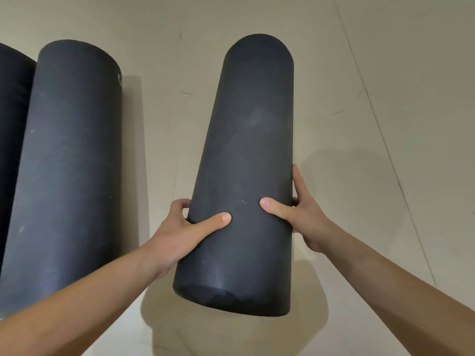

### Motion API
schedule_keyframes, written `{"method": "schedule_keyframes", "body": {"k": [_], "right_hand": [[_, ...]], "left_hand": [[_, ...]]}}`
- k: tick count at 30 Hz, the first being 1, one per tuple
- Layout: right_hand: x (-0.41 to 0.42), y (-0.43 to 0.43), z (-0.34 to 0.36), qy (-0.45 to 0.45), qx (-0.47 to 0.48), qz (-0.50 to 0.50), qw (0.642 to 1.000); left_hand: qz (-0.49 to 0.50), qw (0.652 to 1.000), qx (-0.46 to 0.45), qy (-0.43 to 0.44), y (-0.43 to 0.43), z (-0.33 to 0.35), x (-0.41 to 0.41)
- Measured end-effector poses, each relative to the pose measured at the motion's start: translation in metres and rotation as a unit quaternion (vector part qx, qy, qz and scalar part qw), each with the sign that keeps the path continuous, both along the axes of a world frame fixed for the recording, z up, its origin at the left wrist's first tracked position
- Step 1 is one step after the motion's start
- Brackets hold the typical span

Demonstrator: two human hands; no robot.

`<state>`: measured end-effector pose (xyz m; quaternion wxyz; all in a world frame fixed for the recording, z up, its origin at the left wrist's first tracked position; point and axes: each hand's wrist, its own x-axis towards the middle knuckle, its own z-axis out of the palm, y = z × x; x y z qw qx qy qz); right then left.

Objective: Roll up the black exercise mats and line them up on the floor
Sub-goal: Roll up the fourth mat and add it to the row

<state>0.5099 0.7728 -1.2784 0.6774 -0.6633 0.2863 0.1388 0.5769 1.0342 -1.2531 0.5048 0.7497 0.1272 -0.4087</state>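
Observation:
I hold a rolled black mat (246, 155) in the middle of the view, its near end raised above the floor and its far end pointing away. My left hand (180, 235) grips its left side, thumb across the top. My right hand (300, 217) grips its right side, thumb on top and fingers round the far side. A second rolled black mat (66, 155) lies on the floor to the left. Against its left side lies a third rolled mat (11, 129), cut off by the frame edge.
The beige floor (385, 98) shows thin seams and a few dark scuff marks. A strip of bare floor (159, 140) separates the held mat from the two lying ones. Shadows fall under the held roll.

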Motion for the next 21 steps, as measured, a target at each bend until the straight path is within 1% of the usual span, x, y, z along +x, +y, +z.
{"method": "schedule_keyframes", "body": {"k": [3,5,9,10,11,13,14,15,18,19,21], "right_hand": [[0.032,0.006,0.001,0.009,0.013,0.04,0.999],[0.06,0.017,0.001,0.006,0.01,0.071,0.997],[0.112,0.04,0.003,0.008,-0.017,0.096,0.995],[0.12,0.045,0.004,0.008,-0.021,0.102,0.995],[0.126,0.05,0.005,0.006,-0.025,0.109,0.994],[0.133,0.059,0.007,0.007,-0.036,0.117,0.992],[0.136,0.063,0.009,0.004,-0.041,0.12,0.992],[0.137,0.068,0.01,0.002,-0.046,0.125,0.991],[0.141,0.079,0.012,0.006,-0.047,0.129,0.991],[0.141,0.083,0.013,0.004,-0.045,0.13,0.991],[0.143,0.093,0.016,-0.01,-0.049,0.134,0.99]], "left_hand": [[0.059,0.998,0.0,-0.005,0.007,0.005,0.008],[0.088,0.996,0.001,-0.023,0.015,0.008,0.018],[0.092,0.994,0.023,-0.063,0.031,0.01,0.044],[0.073,0.992,0.046,-0.096,0.036,0.01,0.048],[0.039,0.984,0.082,-0.152,0.041,0.011,0.054],[-0.042,0.947,0.16,-0.274,0.05,0.018,0.062],[-0.066,0.932,0.179,-0.308,0.053,0.021,0.064],[-0.079,0.927,0.184,-0.317,0.055,0.024,0.065],[-0.108,0.929,0.204,-0.29,0.053,0.022,0.063],[-0.108,0.932,0.203,-0.281,0.053,0.021,0.062],[-0.073,0.944,0.191,-0.258,0.055,0.023,0.06]]}}
